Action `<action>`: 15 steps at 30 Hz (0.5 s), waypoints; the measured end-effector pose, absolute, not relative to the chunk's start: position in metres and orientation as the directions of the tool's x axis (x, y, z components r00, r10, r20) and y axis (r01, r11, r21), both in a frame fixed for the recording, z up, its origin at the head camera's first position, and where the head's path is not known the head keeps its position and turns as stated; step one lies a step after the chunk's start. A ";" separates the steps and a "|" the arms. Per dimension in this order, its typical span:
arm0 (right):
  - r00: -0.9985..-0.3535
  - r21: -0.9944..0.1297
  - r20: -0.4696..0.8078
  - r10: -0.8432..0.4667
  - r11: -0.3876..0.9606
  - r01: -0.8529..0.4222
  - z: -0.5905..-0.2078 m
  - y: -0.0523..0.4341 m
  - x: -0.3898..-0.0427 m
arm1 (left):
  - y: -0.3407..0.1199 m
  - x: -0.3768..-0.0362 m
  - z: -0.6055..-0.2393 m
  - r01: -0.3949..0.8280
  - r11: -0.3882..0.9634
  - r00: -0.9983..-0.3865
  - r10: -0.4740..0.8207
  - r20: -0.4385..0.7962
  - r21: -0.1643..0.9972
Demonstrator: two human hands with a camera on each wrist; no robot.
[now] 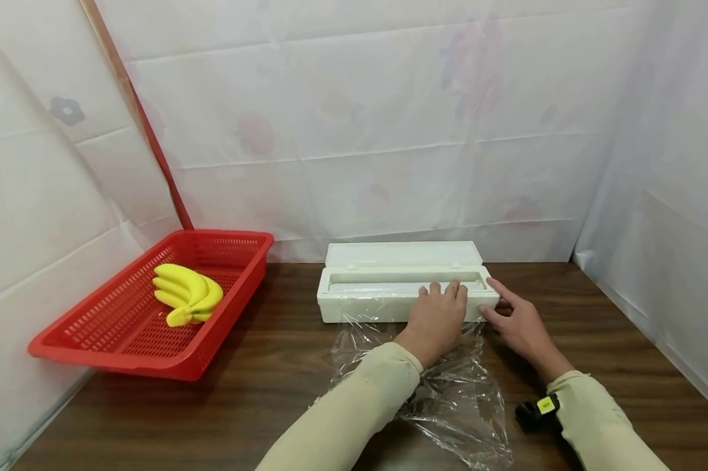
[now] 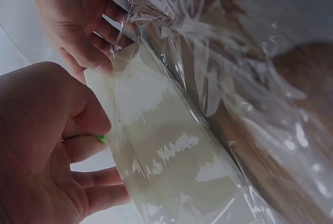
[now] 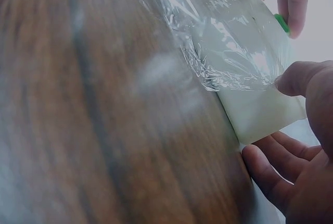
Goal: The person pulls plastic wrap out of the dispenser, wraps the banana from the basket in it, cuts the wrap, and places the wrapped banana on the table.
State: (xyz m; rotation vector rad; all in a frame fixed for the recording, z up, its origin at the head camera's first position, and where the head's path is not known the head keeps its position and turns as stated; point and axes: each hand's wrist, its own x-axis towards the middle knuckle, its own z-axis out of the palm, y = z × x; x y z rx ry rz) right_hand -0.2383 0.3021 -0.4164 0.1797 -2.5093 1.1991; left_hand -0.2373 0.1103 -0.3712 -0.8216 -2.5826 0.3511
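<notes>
A white cling film dispenser (image 1: 354,311) lies on the table with its lid (image 1: 401,252) raised at the back and a roll inside. Clear cling film (image 1: 468,409) hangs over its front and spreads, crumpled, across the tabletop. My left hand (image 1: 438,320) reaches over the front edge and pinches a small green slide cutter (image 2: 102,138) there, near the right part of the box. With my right hand (image 1: 521,327) I grip the right end of the dispenser, thumb on the front by the film's gathered edge and fingers around the end.
A red plastic basket (image 1: 197,353) stands at the left, holding a bunch of yellow bananas (image 1: 185,291). Pale patterned sheeting (image 1: 377,131) walls the back and sides of the brown wooden table (image 1: 259,405). A black strap device (image 1: 533,412) sits at my right wrist.
</notes>
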 end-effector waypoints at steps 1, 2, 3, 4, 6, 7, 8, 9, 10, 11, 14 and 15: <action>-0.930 -0.727 0.366 0.036 0.635 -0.261 -0.417 0.302 -0.238 | 0.111 -0.238 -0.371 0.493 0.796 -0.745 0.595 0.303 -0.352; -0.931 -0.724 0.364 0.033 0.639 -0.261 -0.417 0.303 -0.239 | 0.111 -0.238 -0.371 0.491 0.798 -0.748 0.592 0.301 -0.350; -0.932 -0.723 0.362 0.031 0.639 -0.260 -0.417 0.303 -0.239 | 0.111 -0.238 -0.371 0.491 0.799 -0.750 0.590 0.298 -0.348; -0.932 -0.721 0.361 0.030 0.642 -0.259 -0.418 0.303 -0.239 | 0.111 -0.238 -0.372 0.491 0.799 -0.751 0.590 0.297 -0.346; -0.932 -0.716 0.362 0.029 0.648 -0.258 -0.418 0.304 -0.239 | 0.110 -0.239 -0.372 0.494 0.798 -0.749 0.592 0.298 -0.344; -0.931 -0.712 0.364 0.029 0.653 -0.258 -0.418 0.304 -0.239 | 0.110 -0.239 -0.373 0.496 0.796 -0.745 0.595 0.301 -0.346; -0.930 -0.707 0.367 0.030 0.659 -0.258 -0.418 0.304 -0.240 | 0.110 -0.239 -0.373 0.497 0.794 -0.740 0.598 0.307 -0.349; -0.929 -0.703 0.370 0.030 0.662 -0.258 -0.419 0.305 -0.240 | 0.110 -0.239 -0.373 0.499 0.792 -0.735 0.602 0.314 -0.352; -0.928 -0.702 0.371 0.032 0.664 -0.258 -0.419 0.305 -0.240 | 0.110 -0.239 -0.374 0.499 0.790 -0.730 0.604 0.320 -0.356; -0.928 -0.700 0.372 0.032 0.666 -0.258 -0.419 0.305 -0.240 | 0.110 -0.239 -0.374 0.497 0.788 -0.726 0.607 0.324 -0.362; -0.928 -0.706 0.372 0.030 0.657 -0.263 -0.418 0.305 -0.240 | 0.111 -0.239 -0.374 0.492 0.787 -0.721 0.608 0.331 -0.374; -0.928 -0.712 0.371 0.028 0.650 -0.265 -0.418 0.304 -0.240 | 0.111 -0.239 -0.374 0.490 0.786 -0.722 0.608 0.330 -0.376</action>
